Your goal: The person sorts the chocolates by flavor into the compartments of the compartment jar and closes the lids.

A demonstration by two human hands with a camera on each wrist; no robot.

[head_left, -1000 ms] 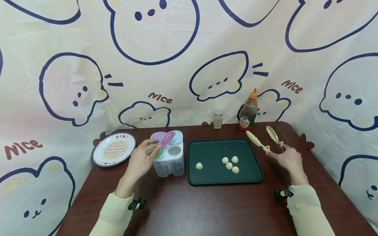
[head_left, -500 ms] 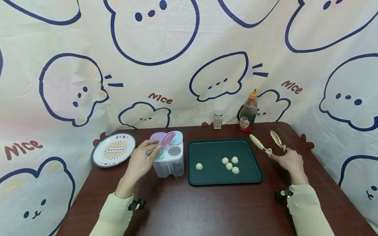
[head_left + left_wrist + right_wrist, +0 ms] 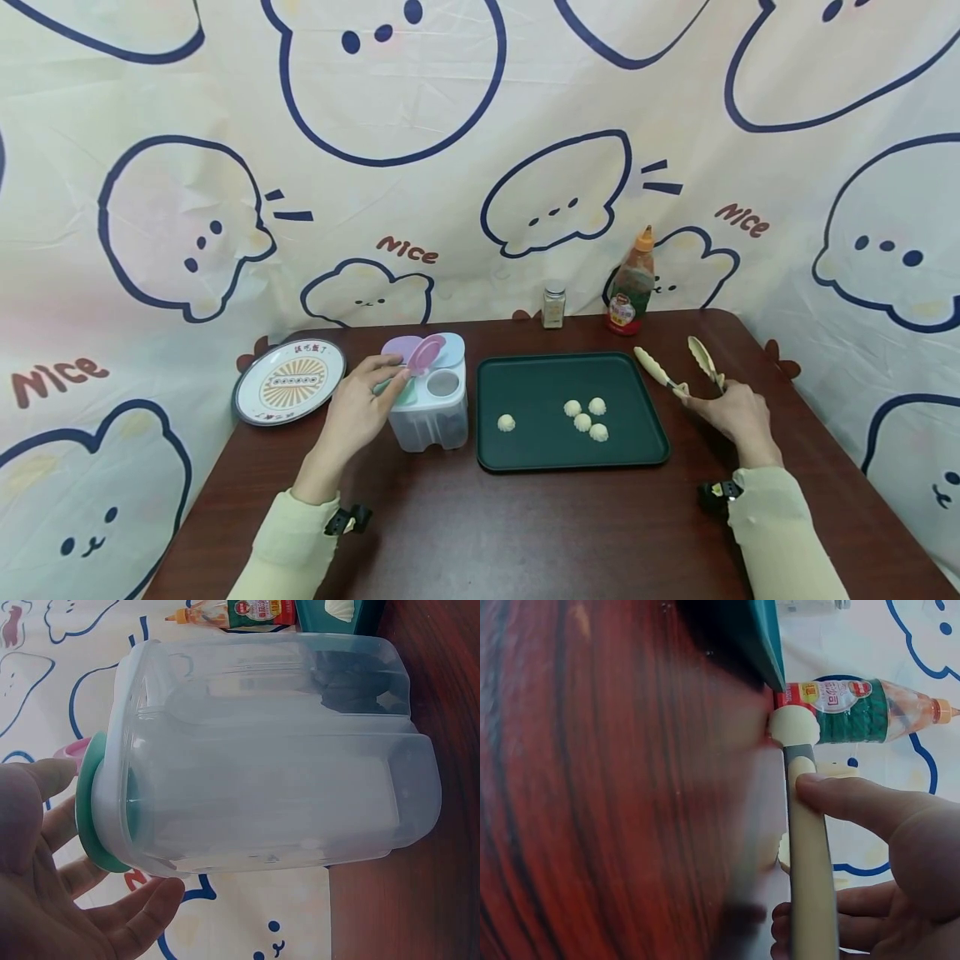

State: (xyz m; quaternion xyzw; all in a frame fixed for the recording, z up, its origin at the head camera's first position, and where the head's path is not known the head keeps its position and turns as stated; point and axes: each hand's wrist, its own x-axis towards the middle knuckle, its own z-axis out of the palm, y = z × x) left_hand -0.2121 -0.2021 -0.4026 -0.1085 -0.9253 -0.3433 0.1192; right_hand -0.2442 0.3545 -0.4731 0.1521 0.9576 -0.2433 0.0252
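My left hand (image 3: pixel 363 400) pinches the raised pink lid (image 3: pixel 425 354) of a clear seasoning box (image 3: pixel 431 422) with purple, blue and green lids. A round opening shows in its top at the front right. In the left wrist view the thumb meets the pink lid (image 3: pixel 73 752), and the other fingers lie by the green lid (image 3: pixel 94 806). My right hand (image 3: pixel 735 412) grips cream-tipped tongs (image 3: pixel 654 367) right of the tray, low over the table, their two arms spread. The right wrist view has the thumb on a cream handle (image 3: pixel 812 862).
A dark green tray (image 3: pixel 540 454) bears several small cream dumpling-like pieces (image 3: pixel 582 422). At left lies a patterned plate (image 3: pixel 258 396). By the back edge stand a small spice jar (image 3: pixel 553 306) and a sauce bottle (image 3: pixel 630 287) with an orange cap. Behind hangs a printed cloth (image 3: pixel 465 208).
The tongs' tips have shifted a little to the right and nearer, mostly in the first half second. The left hand and pink lid have stayed in place.
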